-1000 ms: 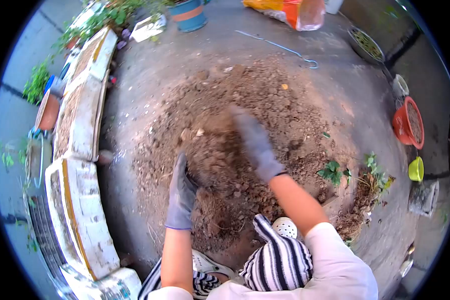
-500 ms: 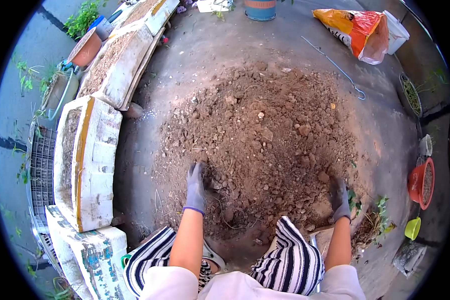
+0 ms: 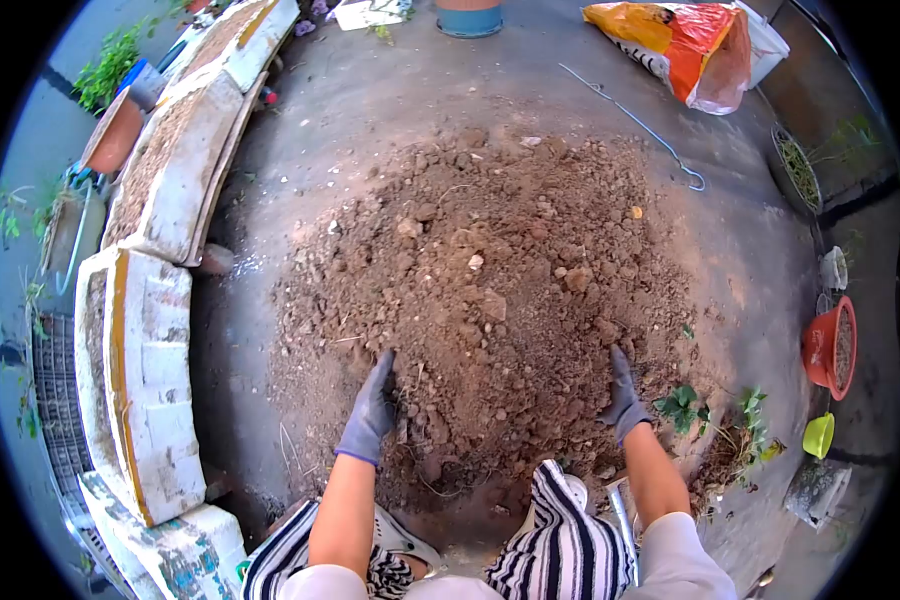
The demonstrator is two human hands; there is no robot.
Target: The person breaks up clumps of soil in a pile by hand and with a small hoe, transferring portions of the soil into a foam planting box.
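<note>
A broad mound of brown, lumpy soil [image 3: 500,290] lies on the ground in front of me, with small stones and thin roots mixed in. My left hand [image 3: 370,405], in a grey glove with a purple cuff, rests against the mound's near left side. Its fingers are stretched out, pointing away from me. On the near right side, my right hand [image 3: 623,398] in a matching glove touches the soil with fingers extended and its inner side toward the middle. Parts of both palms are hidden. No object shows in either hand.
White foam boxes [image 3: 160,390] of soil line the left. Beyond the mound lie a metal rod with a hooked end [image 3: 640,122] and an orange bag [image 3: 670,50]. At right are a red pot [image 3: 830,348], a lime-green cup [image 3: 819,436] and uprooted plants [image 3: 735,450].
My right hand has moved inward and forward from the right edge, uncovering a leafy plant beside it. My left hand stays at the left side, turned slightly. The view has shifted.
</note>
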